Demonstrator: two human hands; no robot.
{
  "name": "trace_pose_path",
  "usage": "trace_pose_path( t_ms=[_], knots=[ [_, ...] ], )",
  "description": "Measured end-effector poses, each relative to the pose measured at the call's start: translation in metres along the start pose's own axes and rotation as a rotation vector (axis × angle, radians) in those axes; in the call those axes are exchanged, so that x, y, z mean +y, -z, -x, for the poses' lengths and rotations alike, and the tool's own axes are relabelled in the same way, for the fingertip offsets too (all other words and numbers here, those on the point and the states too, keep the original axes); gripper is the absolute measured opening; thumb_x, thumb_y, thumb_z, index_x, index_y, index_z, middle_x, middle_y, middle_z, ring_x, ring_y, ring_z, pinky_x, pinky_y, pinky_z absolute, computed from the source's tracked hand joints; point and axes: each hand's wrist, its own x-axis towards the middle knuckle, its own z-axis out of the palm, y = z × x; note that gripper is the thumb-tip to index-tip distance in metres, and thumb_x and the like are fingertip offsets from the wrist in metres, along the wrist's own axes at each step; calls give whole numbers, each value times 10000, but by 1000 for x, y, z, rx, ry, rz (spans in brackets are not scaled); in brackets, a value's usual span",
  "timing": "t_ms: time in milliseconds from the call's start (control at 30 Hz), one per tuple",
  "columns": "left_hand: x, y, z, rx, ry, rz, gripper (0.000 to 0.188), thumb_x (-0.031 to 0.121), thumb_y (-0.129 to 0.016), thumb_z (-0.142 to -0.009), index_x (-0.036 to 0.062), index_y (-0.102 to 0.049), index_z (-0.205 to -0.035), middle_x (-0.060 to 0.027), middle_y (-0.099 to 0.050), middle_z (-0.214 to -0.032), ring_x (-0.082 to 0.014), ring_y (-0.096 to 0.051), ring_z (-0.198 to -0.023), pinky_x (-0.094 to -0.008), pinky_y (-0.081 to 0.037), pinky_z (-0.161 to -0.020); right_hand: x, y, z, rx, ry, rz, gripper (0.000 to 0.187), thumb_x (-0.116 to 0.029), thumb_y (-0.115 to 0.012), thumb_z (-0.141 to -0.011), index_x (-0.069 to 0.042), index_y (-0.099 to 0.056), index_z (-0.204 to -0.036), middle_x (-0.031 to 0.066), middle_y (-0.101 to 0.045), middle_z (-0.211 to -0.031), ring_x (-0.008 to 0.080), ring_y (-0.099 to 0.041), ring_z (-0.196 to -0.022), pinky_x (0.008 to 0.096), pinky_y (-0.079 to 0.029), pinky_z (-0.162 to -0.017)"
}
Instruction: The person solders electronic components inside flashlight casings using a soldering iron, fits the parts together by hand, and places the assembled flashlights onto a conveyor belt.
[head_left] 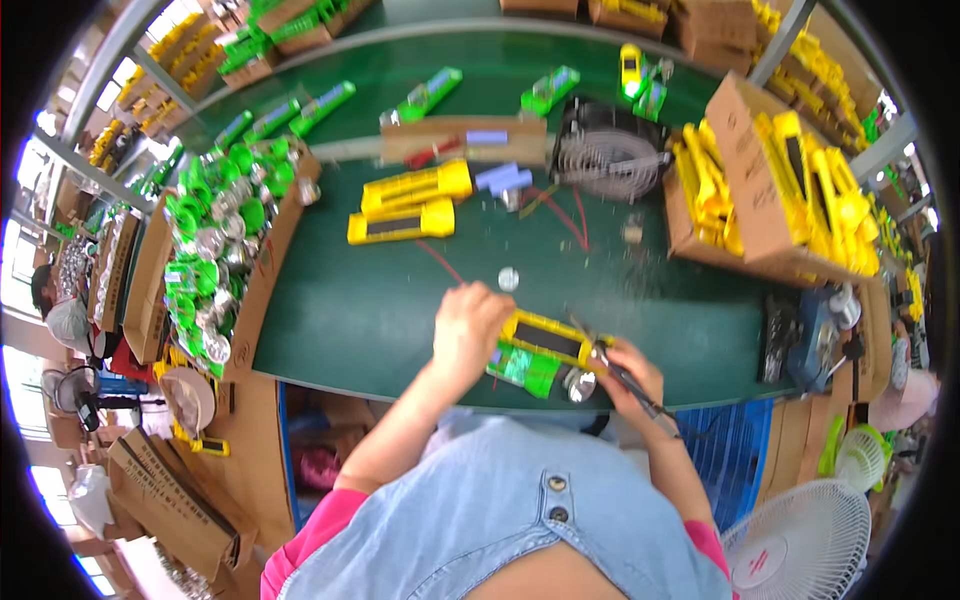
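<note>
My left hand (468,328) closes round the left end of a yellow casing with a dark panel (545,337), just above the table's near edge. Against its lower side lies a green lamp housing (527,371) with a round silver reflector (578,385) at its right end. My right hand (636,378) is wrapped round a dark, slender tool (640,392) at the casing's right end; its exact kind is unclear. A red wire (440,262) runs from near my left hand toward two more yellow casings (405,222) lying farther back.
An open box of green housings and reflectors (275,260) stands left. Boxes of yellow parts (735,150) stand right, near a coiled-wire black fan (610,150). A small white disc (509,279) lies mid-table. Green lamps (432,93) line the belt beyond. A white fan (800,540) stands lower right.
</note>
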Motion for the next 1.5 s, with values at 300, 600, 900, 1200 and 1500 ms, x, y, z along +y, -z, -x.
trace_pose_path(
  t_ms=[300,600,900,1200,1500],
  knots=[
    [-24,-2,-16,-500,-110,-66,26,108,-628,-686,94,-631,-708,-21,-552,-694,-213,-496,-785,-335,-379,-720,-7,-36,0,324,-451,-555,172,1,-594,-798,40,-555,-961,100,-619,-792,149,-615,-686,262,-513,-659],
    [-12,-6,-10,-623,-59,-264,38,162,-632,-683,152,-668,-688,-8,-542,-674,-203,-483,-786,-326,-375,-686,-7,-39,-4,283,-758,-704,135,-20,-564,-824,32,-547,-947,100,-613,-724,122,-588,-592,221,-483,-532],
    [-11,-12,-13,-647,-36,-329,58,151,-628,-676,164,-684,-680,-20,-549,-679,-208,-491,-789,-341,-378,-685,-7,-41,-7,236,-752,-684,144,-35,-574,-824,36,-552,-947,105,-613,-723,117,-590,-595,213,-482,-527],
    [-11,-11,-13,-672,-45,-350,55,143,-625,-670,155,-679,-668,-23,-555,-673,-212,-494,-794,-347,-384,-688,-7,-43,-3,205,-728,-670,157,-33,-581,-821,42,-548,-955,114,-613,-776,130,-612,-644,223,-505,-551],
    [-12,-16,-16,-675,-34,-379,57,131,-621,-643,147,-675,-637,-18,-576,-672,-209,-509,-794,-353,-387,-694,-8,-37,0,260,-599,-678,159,-13,-562,-827,48,-544,-972,132,-611,-831,150,-619,-667,236,-523,-577]
  ],
)
